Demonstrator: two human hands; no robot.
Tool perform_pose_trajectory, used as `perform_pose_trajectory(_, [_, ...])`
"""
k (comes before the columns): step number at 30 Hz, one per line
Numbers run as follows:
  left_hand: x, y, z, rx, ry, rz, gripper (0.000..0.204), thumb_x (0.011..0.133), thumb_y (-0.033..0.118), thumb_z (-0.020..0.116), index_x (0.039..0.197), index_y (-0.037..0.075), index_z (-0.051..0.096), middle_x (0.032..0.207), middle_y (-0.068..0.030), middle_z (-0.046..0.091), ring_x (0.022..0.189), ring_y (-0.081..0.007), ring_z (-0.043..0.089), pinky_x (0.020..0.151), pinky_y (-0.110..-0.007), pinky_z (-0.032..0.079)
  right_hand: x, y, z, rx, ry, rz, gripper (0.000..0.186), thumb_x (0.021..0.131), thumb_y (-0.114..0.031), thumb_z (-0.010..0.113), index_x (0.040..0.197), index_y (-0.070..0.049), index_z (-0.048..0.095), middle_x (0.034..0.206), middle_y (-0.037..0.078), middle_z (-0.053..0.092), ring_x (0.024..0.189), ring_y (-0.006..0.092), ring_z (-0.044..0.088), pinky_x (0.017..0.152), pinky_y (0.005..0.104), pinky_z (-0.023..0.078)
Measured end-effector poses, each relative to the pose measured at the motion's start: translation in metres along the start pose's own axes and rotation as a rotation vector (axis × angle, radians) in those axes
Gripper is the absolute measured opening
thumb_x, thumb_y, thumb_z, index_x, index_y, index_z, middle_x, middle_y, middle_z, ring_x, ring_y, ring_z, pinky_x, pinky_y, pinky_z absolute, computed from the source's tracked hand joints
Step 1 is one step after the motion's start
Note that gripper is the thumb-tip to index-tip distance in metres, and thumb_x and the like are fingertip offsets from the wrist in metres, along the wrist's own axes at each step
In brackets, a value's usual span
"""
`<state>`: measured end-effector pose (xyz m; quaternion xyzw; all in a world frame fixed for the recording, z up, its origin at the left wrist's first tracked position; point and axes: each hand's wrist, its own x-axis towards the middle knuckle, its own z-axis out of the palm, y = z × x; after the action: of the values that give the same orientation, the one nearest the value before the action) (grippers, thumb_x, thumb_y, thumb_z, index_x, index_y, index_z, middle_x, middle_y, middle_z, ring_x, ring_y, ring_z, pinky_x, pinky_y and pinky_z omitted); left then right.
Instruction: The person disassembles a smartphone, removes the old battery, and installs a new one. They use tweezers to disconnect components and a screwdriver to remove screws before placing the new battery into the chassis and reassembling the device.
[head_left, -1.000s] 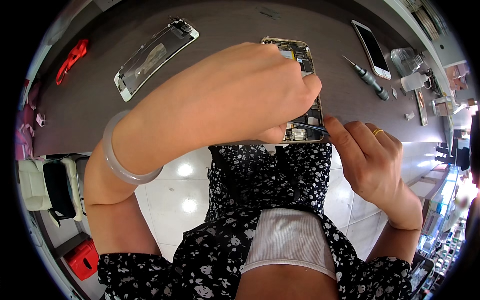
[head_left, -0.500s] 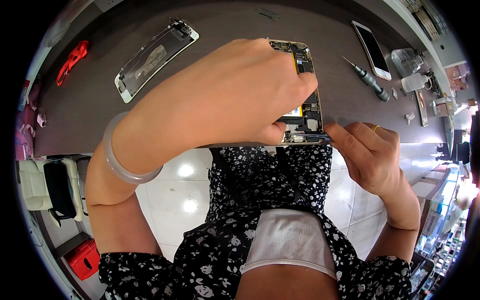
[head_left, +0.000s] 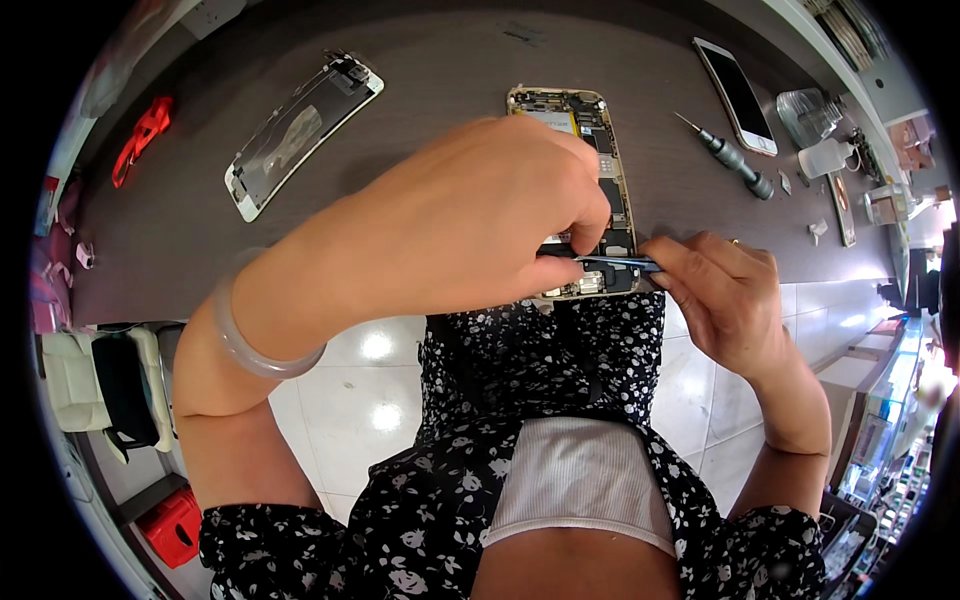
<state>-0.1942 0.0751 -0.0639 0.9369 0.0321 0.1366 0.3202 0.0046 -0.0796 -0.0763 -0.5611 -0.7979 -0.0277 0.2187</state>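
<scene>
An opened smartphone body (head_left: 617, 195), its inner parts bare, lies at the table's near edge. My left hand (head_left: 500, 195) is over it, covering its middle and left side. The fingers there are curled in toward the thumb low on the phone; what they hold, if anything, is hidden. From the right, my right hand (head_left: 725, 290) pinches slim tweezers (head_left: 640, 263) between thumb and fingers. The tweezers lie nearly level across the lower part of the phone, tips beside my left thumb. A yellow-edged battery (head_left: 560, 121) shows partly above my left hand.
A detached white-framed phone screen (head_left: 300, 135) lies at the left, with a red strap (head_left: 143, 140) beyond it. To the right are a screwdriver (head_left: 725, 158), a whole smartphone (head_left: 737, 97), a glass jar (head_left: 808, 116), a small white bottle (head_left: 828, 160) and a narrow phone part (head_left: 842, 208).
The phone body has shifted slightly left and toward me. My left fingers have come down toward the thumb. The tweezers have moved a little up the phone, tips now at my left thumb.
</scene>
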Motion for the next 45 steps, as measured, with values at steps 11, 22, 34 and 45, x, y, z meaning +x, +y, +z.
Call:
perform_pose_trajectory(11, [-0.001, 0.000, 0.011, 0.085, -0.001, -0.009, 0.010, 0.073, 0.006, 0.066, 0.076, 0.004, 0.057, 0.090, -0.0040, 0.056, 0.083, -0.0233, 0.056, 0.069, -0.035, 0.046, -0.004, -0.001, 0.003, 0.025, 0.019, 0.030, 0.025, 0.075, -0.009, 0.071, 0.100, -0.008, 0.067, 0.067, 0.002, 0.053, 0.049, 0.0198, 0.050, 0.044, 0.0309, 0.042])
perform_pose_trajectory(22, [0.000, 0.002, 0.011, 0.015, -0.034, -0.020, 0.009, 0.076, 0.002, 0.060, 0.077, 0.003, 0.051, 0.086, -0.0059, 0.054, 0.081, -0.0250, 0.054, 0.071, -0.037, 0.044, -0.004, 0.000, -0.015, 0.073, -0.036, 0.147, 0.027, 0.076, -0.008, 0.070, 0.102, -0.005, 0.067, 0.073, 0.007, 0.056, 0.055, 0.0229, 0.054, 0.050, 0.0332, 0.044])
perform_pose_trajectory(34, [0.001, -0.001, 0.004, -0.116, -0.092, -0.060, 0.009, 0.077, -0.001, 0.058, 0.078, 0.000, 0.049, 0.087, -0.0079, 0.053, 0.078, -0.0236, 0.053, 0.068, -0.034, 0.044, -0.001, -0.015, -0.008, 0.045, -0.051, 0.125, 0.034, 0.075, -0.010, 0.071, 0.108, -0.009, 0.067, 0.080, 0.005, 0.053, 0.055, 0.0192, 0.056, 0.047, 0.0306, 0.047])
perform_pose_trajectory(45, [0.003, -0.004, -0.001, -0.250, -0.144, -0.084, 0.007, 0.078, -0.003, 0.057, 0.079, -0.002, 0.050, 0.089, -0.0085, 0.055, 0.077, -0.0201, 0.053, 0.066, -0.031, 0.043, 0.004, -0.011, 0.003, 0.047, -0.002, 0.018, 0.035, 0.073, -0.007, 0.070, 0.108, -0.008, 0.068, 0.080, 0.004, 0.054, 0.055, 0.0174, 0.055, 0.047, 0.0317, 0.046])
